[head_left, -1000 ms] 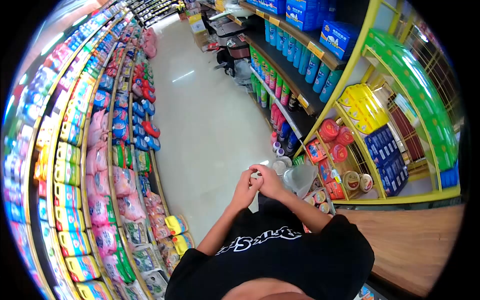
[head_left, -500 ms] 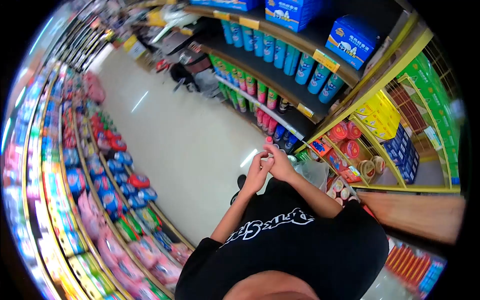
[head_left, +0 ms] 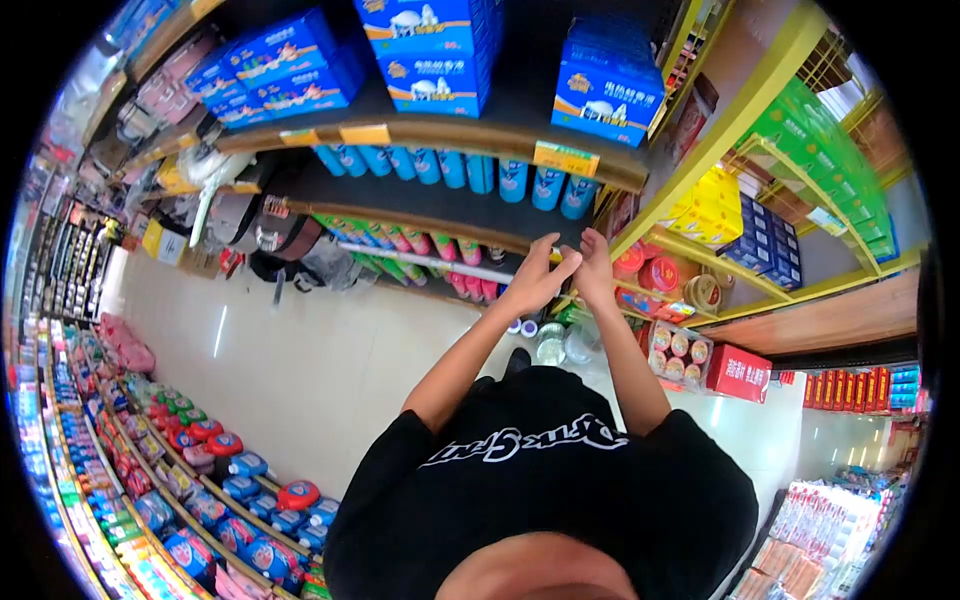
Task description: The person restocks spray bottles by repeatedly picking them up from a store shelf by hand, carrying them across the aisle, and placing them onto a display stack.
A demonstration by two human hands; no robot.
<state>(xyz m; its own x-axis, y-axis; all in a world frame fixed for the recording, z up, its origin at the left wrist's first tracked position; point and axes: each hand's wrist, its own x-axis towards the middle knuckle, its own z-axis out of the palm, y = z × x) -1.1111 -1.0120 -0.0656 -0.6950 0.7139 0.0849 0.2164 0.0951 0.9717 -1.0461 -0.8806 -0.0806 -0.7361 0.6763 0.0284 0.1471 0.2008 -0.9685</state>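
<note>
Light-blue cylindrical cans (head_left: 577,197) in upper centre of frame, beyond both sets of fingertips. Nearest to camera: black T-shirt with white lettering (head_left: 530,445), lower centre, forearms angled up from sleeves. Next, bare left hand (head_left: 535,284) and bare right hand (head_left: 596,275), side by side just right of centre. Left: thumb apart from fingers, nothing visible in grasp. Right: fingers raised and slightly parted, thumb hard to make out, nothing visible in grasp. Contact between left thumb and right hand: cannot tell.

Farther out, row of cans upright on dark shelf with brown edge (head_left: 480,228). Long axes vertical, roughly in line with raised fingers. Rightmost can directly above gap between hands in frame; right fingertips slightly nearer by eye, true depth uncertain. No contact with cans visible. Off to right of right hand, round red tubs (head_left: 660,273) inside yellow metal frame (head_left: 720,150). Below cans, left of left hand, pink-and-green cans (head_left: 443,246) on lower shelf. Above cans, blue printed cardboard boxes (head_left: 608,92) on upper shelf.
</note>
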